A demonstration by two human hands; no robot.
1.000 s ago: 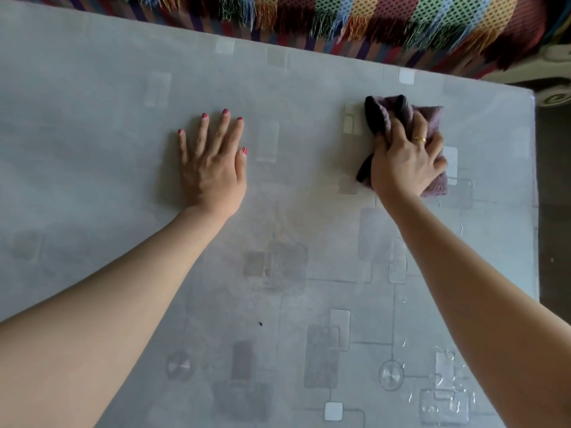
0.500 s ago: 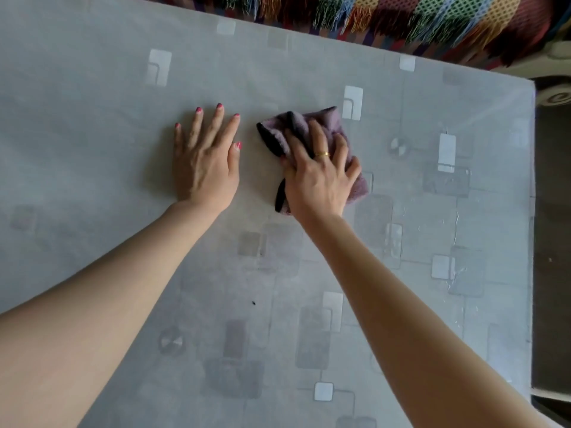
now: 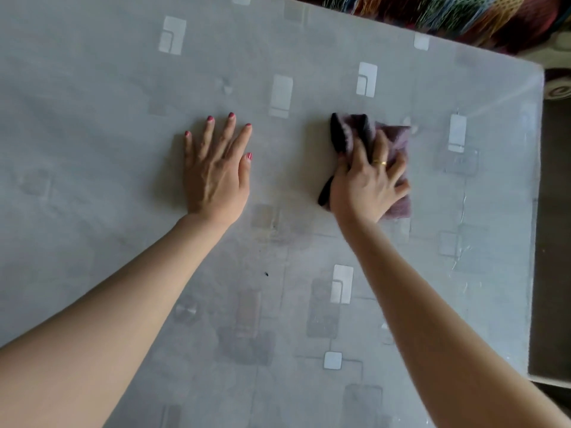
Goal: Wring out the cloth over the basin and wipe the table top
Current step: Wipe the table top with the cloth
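Cloth [image 3: 392, 140]: purple-grey, bunched and folded, dark folds on its left side; lies right of centre in the frame, flat on the bench [image 3: 92, 118], under the right hand.

Right hand [image 3: 367, 183]: palm down on the cloth, fingers [image 3: 381, 146] bent and spread across its top, pressing it to the surface; thumb at the cloth's dark left edge, where a dark fold shows below the hand. Gold ring on one finger. Whether the fingertips curl round the far edge of the cloth cannot be told.

Left hand [image 3: 216, 171]: centre of the frame, well apart from the cloth, palm flat on the bare bench. Fingers straight, slightly fanned, holding nothing; thumb lies alongside the palm. Nails painted red-pink.

Forearms: both bare, entering from the lower corners of the frame.

Bench: grey covering printed with pale and dark rounded squares joined by thin lines; fills most of the frame. Small dark speck [image 3: 266, 274] below centre, between the forearms. Wet sheen and streaks near the right edge.

Surroundings: multicoloured woven fabric with fringe [image 3: 463, 17] beyond the far edge, upper right. Dark floor [image 3: 553, 242] along the right side.
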